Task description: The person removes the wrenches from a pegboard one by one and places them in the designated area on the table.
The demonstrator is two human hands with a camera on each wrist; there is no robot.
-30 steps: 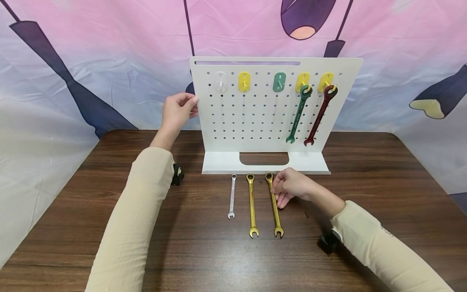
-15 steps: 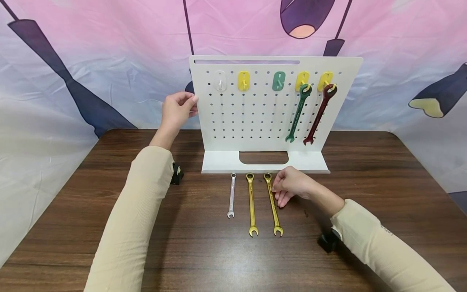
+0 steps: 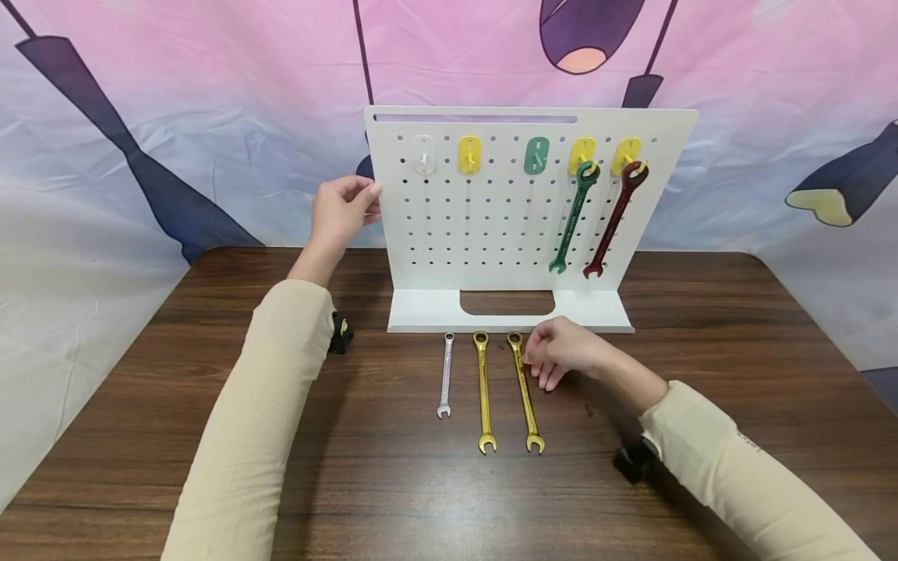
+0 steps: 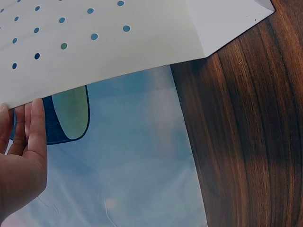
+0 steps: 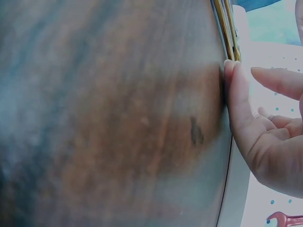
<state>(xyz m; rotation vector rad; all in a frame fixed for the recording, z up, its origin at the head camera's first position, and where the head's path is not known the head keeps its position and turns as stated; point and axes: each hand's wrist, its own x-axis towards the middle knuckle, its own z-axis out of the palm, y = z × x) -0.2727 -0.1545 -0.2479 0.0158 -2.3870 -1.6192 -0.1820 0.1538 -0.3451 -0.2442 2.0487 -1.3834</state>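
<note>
My left hand [image 3: 342, 209] pinches the left edge of a white pegboard [image 3: 484, 276], thumb in front and fingertips behind; the left wrist view shows this hand [image 4: 26, 156] at the board's edge. My right hand [image 3: 564, 351] is low over the table beside the right-hand gold wrench [image 3: 525, 389], its fingertips at the shank near the ring end. In the right wrist view its thumb and fingers stand apart, with fingertips [image 5: 232, 66] right by the gold wrench [image 5: 226, 33]. Left of it lie another gold wrench [image 3: 484, 393] and a smaller silver wrench [image 3: 446, 378].
A green wrench [image 3: 575, 218] and a dark red wrench [image 3: 616, 222] hang from yellow hooks at the board's right. Further left are a green hook [image 3: 536, 156], a yellow hook [image 3: 469, 155] and a clear hook [image 3: 424, 155]. A printed cloth [image 3: 245, 132] hangs behind the wooden table [image 3: 393, 499].
The right-hand gold wrench's ring end has shifted slightly left. My right hand has since lifted a little, its lower fingers drawing up from the wrench. My left hand has stayed put.
</note>
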